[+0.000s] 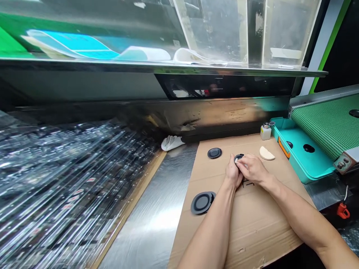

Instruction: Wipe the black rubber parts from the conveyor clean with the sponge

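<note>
We've got the black disc up off the card, between both hands. Left hand is cupped round it, fingers curled; right hand has its fingertips bunched at the face, seemingly pinching something small and white, too small to name.

Risks, our read: left grip is only at the edge, so too much push from the right could tip or drop the disc. Fingers hide most of the face, so we could miss a smear or scratch. Left forearm runs right beside the near discs; an elbow swing could shove them. A wide right reach could knock the bottle, upright by the teal tray.

Surface: creased card on a shiny metal bench, with a loose disc and cream pad on it. Clear plastic left, green belt right, metal ledge above.
</note>
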Demonstrator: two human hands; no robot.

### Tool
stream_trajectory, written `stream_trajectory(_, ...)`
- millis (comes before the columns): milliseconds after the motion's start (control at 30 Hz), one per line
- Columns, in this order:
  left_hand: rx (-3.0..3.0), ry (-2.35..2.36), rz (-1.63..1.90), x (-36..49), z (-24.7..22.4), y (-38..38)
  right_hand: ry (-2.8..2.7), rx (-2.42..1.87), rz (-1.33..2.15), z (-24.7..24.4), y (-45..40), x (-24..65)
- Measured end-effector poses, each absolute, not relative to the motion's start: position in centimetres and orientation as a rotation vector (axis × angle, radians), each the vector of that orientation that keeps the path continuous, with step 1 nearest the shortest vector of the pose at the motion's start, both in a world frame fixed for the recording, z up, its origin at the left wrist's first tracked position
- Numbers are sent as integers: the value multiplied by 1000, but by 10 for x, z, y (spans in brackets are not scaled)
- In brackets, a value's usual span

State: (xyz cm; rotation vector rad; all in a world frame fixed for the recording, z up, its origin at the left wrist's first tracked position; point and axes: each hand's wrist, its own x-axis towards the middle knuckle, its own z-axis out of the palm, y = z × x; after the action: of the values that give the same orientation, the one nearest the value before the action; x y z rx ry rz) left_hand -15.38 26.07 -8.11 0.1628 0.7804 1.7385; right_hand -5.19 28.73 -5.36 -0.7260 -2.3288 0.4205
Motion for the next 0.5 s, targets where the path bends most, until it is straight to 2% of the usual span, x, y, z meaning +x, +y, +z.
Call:
stream_trajectory(167, 246, 874, 1752, -151, -85, 263, -2423, -938, 315, -41, 289, -42)
stream_trajectory(333, 212, 935, 1823, -147, -87, 265, -2473, -810, 477, -39, 287, -42)
stream_trajectory(433, 281, 1011, 1851, -145, -88, 266, -2427, -1016, 341, -40, 285, -41)
stream_trajectory(500, 300, 1028, 1877, -144, -89, 266, -2457, -968, 336, -42, 284, -41)
